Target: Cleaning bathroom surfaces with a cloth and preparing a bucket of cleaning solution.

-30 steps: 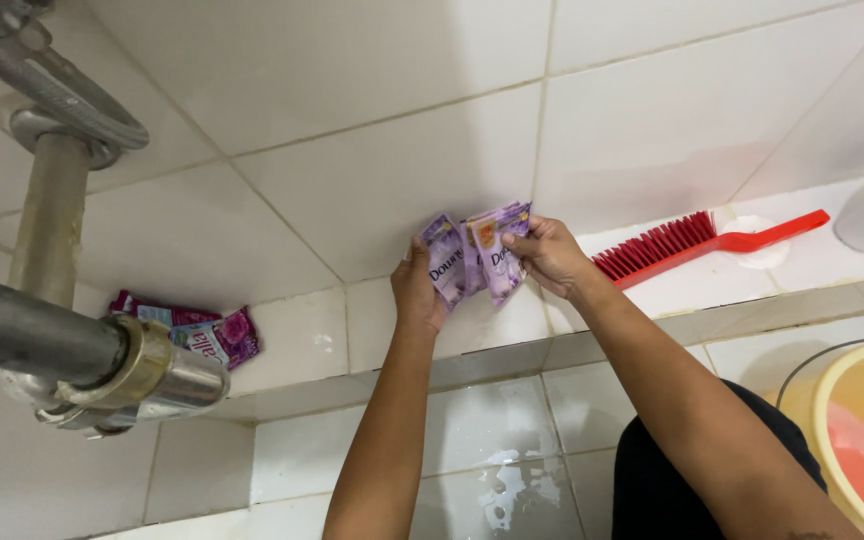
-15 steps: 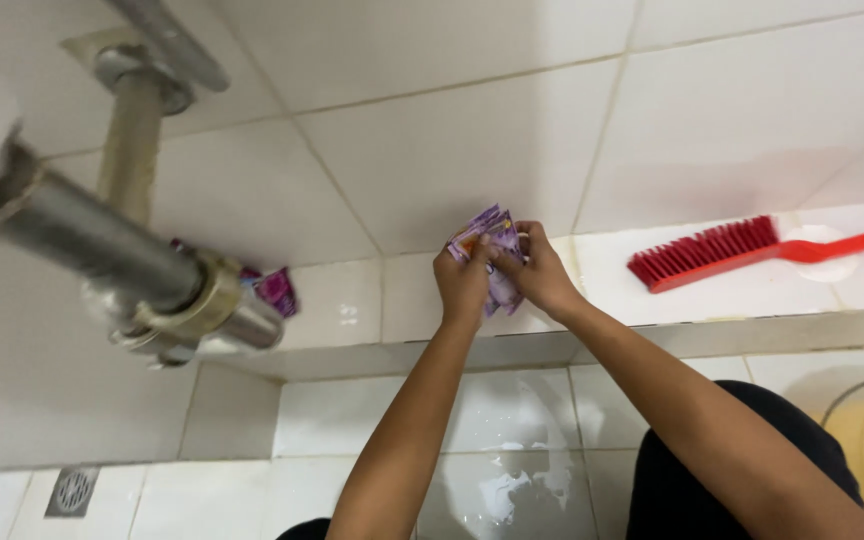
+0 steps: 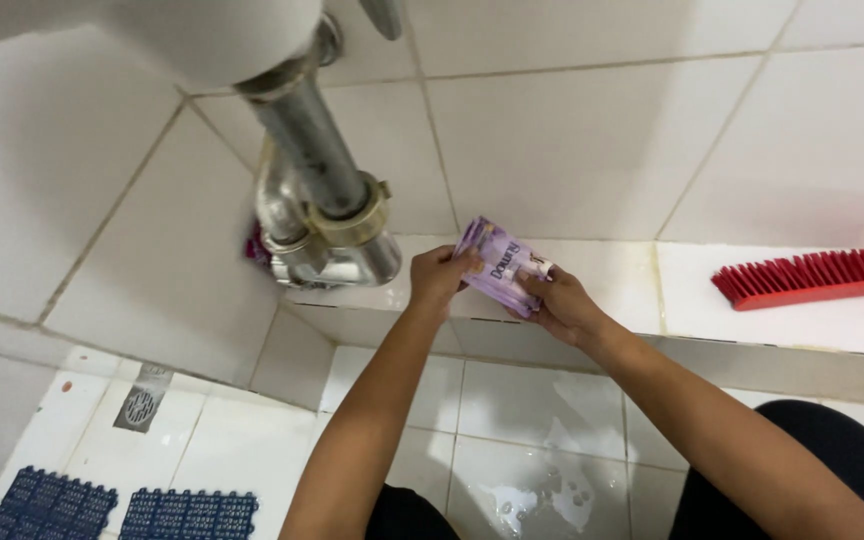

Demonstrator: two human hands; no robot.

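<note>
Sachets (image 3: 500, 266) lifted off ledge (image 3: 612, 270), hands lower

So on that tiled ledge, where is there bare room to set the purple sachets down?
The ledge shows bare tile between the right hand and the red brush. A smaller bare strip lies under the left hand, beside the metal drain pipe. Both hands grip the purple sachets. It is crowded at the pipe, with something pink tucked behind it.

Open ledge (image 3: 602, 275) between centre frame and red brush (image 3: 802, 280) at right edge. Blocked left of centre by chrome drain pipe (image 3: 317, 170) and trap (image 3: 337, 255). Bare wall tile across upper right.
</note>
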